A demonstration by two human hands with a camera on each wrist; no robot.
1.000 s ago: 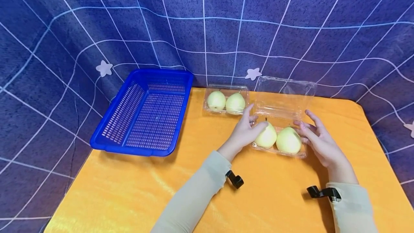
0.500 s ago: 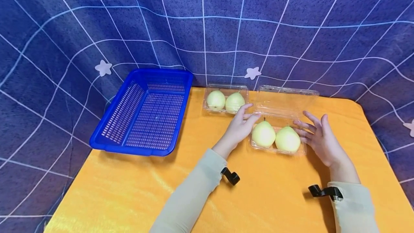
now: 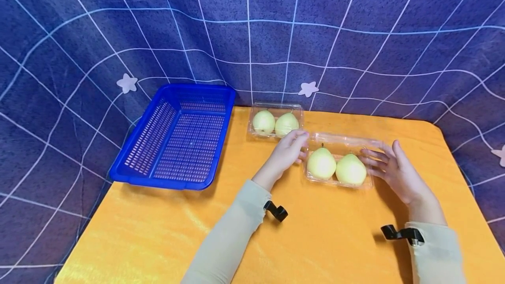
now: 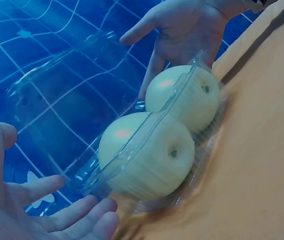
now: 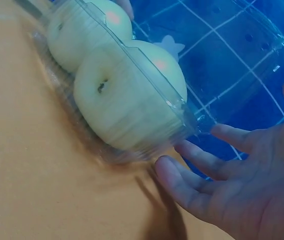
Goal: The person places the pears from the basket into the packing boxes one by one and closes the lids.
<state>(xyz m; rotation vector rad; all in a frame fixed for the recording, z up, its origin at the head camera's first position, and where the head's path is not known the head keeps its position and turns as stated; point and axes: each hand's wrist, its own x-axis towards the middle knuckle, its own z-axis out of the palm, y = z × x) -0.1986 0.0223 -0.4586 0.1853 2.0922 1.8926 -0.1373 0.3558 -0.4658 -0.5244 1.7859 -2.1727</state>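
Note:
Two pale green pears [image 3: 321,164] sit side by side in a clear plastic clamshell box [image 3: 334,182] on the orange cloth. Its hinged lid [image 4: 64,85] is raised along the back side. My left hand [image 3: 282,156] is at the box's left end, fingers loosely extended and holding nothing. In the left wrist view those fingertips [image 4: 102,210] spread just beside the box corner. My right hand [image 3: 404,176] is at the right end, thumb up and fingers straight toward the box. Its fingertips [image 5: 168,167] lie close by the box's end wall in the right wrist view.
A second clear box [image 3: 276,108], closed with two pears inside, stands behind my left hand. On the left is a blue perforated plastic basket [image 3: 163,183]. A blue gridded curtain [image 3: 252,34] hangs along the table's back edge.
The lid's upper edge has swung forward, nearer the pears. My left hand has drawn back leftward, its thumb off the left pear; my right hand has turned thumb up and shifted slightly right.

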